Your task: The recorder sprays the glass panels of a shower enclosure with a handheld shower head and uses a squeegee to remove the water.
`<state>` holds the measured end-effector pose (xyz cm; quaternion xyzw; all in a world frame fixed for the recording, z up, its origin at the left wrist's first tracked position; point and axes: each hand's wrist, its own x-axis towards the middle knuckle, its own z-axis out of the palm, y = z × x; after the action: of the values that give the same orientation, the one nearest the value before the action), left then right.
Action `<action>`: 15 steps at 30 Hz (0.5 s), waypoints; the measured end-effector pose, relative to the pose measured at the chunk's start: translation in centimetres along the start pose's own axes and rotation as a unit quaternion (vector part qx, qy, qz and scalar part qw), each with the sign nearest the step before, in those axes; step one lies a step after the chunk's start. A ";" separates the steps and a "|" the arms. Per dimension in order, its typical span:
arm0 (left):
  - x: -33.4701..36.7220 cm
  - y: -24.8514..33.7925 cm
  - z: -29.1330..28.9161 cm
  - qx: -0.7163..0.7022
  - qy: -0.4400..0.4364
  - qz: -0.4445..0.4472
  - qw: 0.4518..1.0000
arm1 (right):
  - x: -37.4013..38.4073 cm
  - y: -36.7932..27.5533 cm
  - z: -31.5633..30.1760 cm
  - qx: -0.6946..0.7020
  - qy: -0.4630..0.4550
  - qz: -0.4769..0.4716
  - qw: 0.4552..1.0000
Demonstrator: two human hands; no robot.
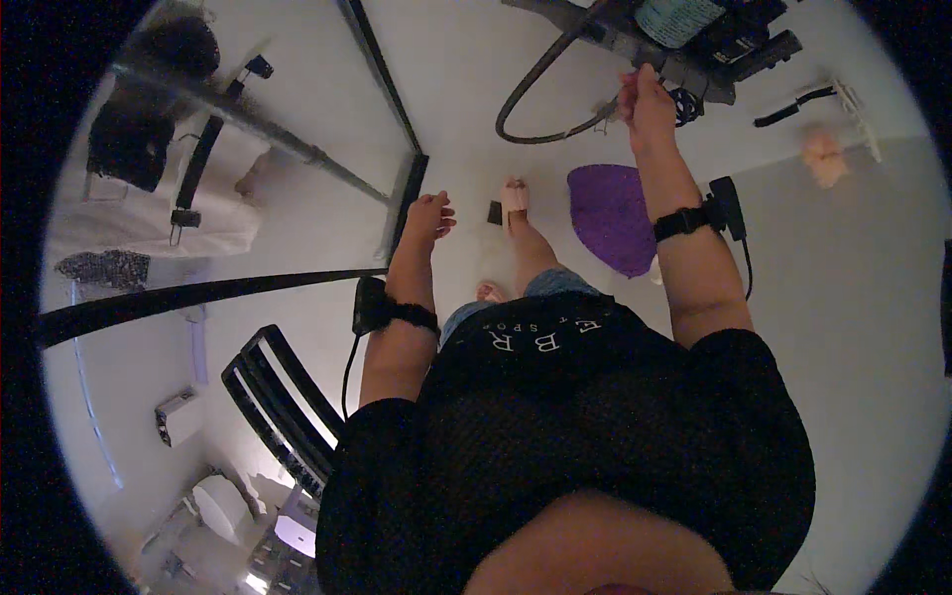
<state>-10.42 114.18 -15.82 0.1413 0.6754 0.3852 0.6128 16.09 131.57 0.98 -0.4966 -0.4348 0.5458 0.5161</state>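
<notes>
My right hand (650,109) is raised at the far right, by the front edge of a dark shelf (684,74). Its fingers are bent and drawn together; what they hold, if anything, is too dim to make out. Bottles stand on that shelf, among them a pale teal one (678,20). Beside the hand hangs a looped shower hose (508,111), and some black coiled thing (686,105) is at its other side. My left hand (430,216) hovers near the black corner of a glass shower frame (415,183), fingers loosely curled and apart, with nothing in them.
On the floor lies a purple mat (610,213), right of my feet in light slippers (514,198). A small dark drain (494,212) sits between. Glass panels with black edges and a grey bar (288,144) close off the left. A black slatted rack (283,402) stands lower left.
</notes>
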 end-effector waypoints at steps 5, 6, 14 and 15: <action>0.1 0.0 -0.9 0.003 0.007 0.009 1.000 | -0.2 -0.5 0.4 0.034 0.012 0.015 0.999; 0.2 0.1 -1.0 0.002 0.008 0.012 1.000 | 0.0 -0.5 0.0 0.025 0.011 0.023 0.999; 0.2 0.0 -0.4 -0.011 0.003 0.007 1.000 | 0.8 -0.7 -0.6 -0.049 0.018 0.028 0.998; 0.3 -0.1 -0.4 -0.011 0.002 0.008 1.000 | 0.9 -0.6 -0.7 -0.040 0.013 0.028 0.999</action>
<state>-10.83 114.19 -16.12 0.1395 0.6714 0.3975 0.6097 16.86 132.46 1.44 -0.5359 -0.4358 0.5356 0.4857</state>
